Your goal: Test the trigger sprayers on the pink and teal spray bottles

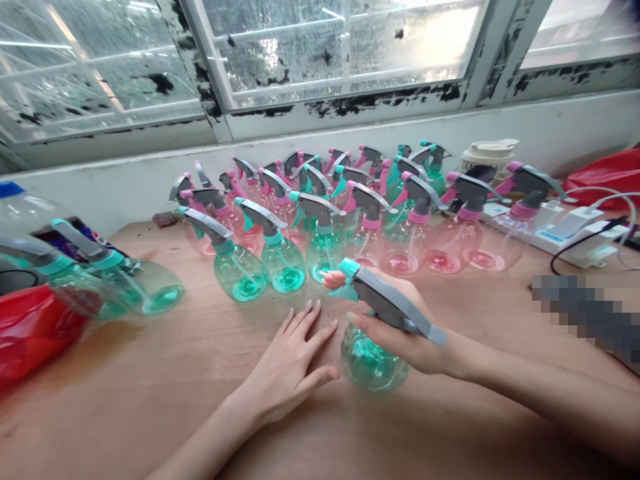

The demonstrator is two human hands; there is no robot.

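Observation:
My right hand (400,330) is closed around the neck of a teal spray bottle (370,357) with a grey trigger head (387,303), holding it upright on the wooden table (150,400). My left hand (287,363) lies flat on the table just left of that bottle, fingers spread, holding nothing. Behind them stand several rows of finished spray bottles, teal ones (280,257) at the left and pink ones (407,243) at the right.
Two teal bottles (135,277) lie on their sides at the left, near a red plastic bag (30,327). A white power strip with cables (575,233) sits at the right, another red bag (610,173) behind it. A grimy window (325,53) runs along the back wall.

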